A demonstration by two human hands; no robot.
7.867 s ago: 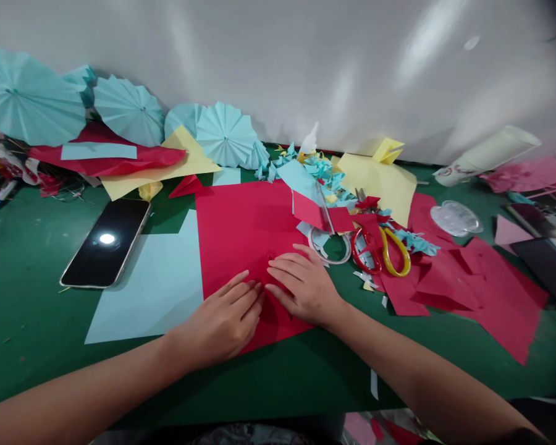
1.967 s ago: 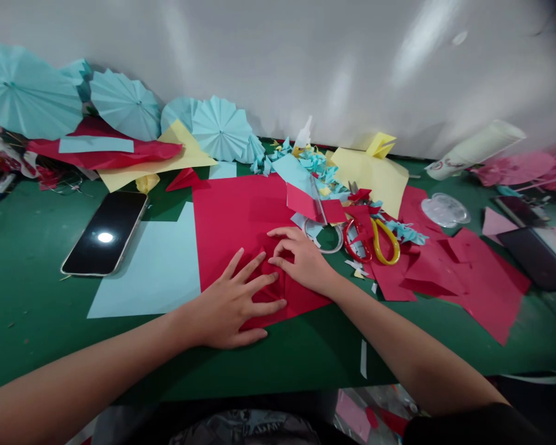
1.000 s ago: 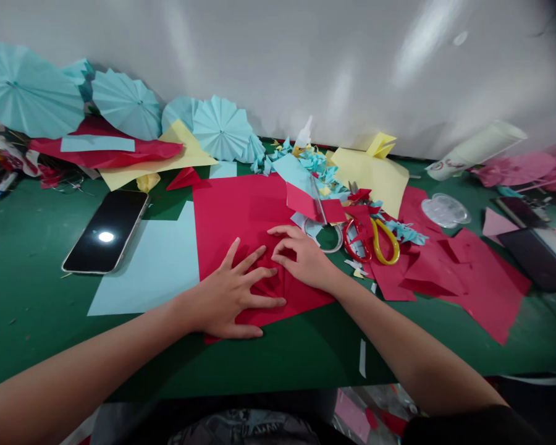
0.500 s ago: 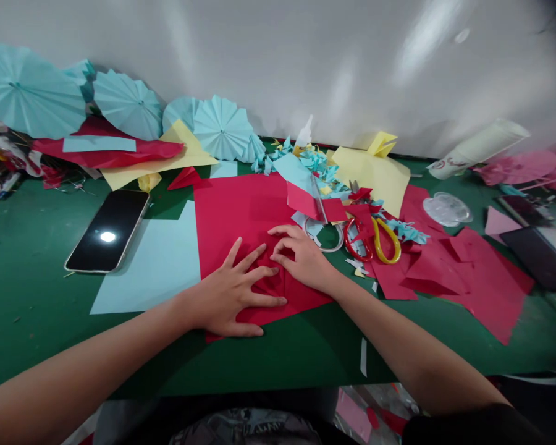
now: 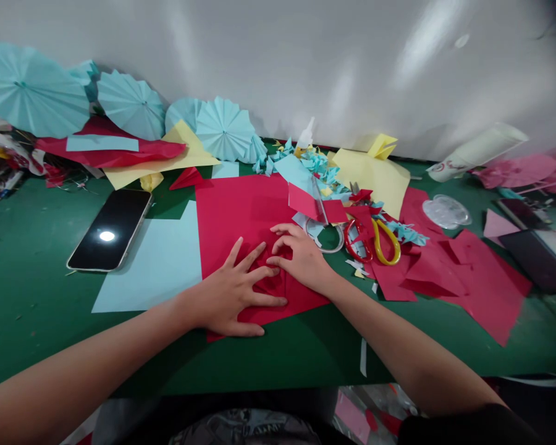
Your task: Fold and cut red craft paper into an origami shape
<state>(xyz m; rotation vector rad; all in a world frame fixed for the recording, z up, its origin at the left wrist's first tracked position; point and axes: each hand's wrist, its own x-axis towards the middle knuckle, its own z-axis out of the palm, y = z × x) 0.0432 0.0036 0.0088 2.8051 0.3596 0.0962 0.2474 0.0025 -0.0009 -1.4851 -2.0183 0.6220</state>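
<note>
A large sheet of red paper (image 5: 241, 210) lies on the green table in front of me. My left hand (image 5: 229, 293) rests flat on its lower part with fingers spread wide. Beneath those fingers shows a smaller red paper piece (image 5: 269, 285), partly hidden. My right hand (image 5: 301, 256) hovers at or touches the sheet's right side, its fingers curved and the thumb a little apart from the nearest fingertip; I see nothing held there. Just beyond it lies a roll of clear tape (image 5: 334, 248), with scissors (image 5: 387, 244) with red and yellow handles to its right.
A phone (image 5: 113, 232) and light blue paper (image 5: 152, 272) lie to the left. Pleated blue paper fans (image 5: 225, 130) stand along the wall. Behind are a glue bottle (image 5: 306, 134) and yellow paper (image 5: 375, 176). Cut red paper (image 5: 472, 278) spreads at right, near a clear plastic lid (image 5: 446, 211).
My right thumb and fingertip have moved slightly apart. My left hand stays spread in place. The view has shifted a little.
</note>
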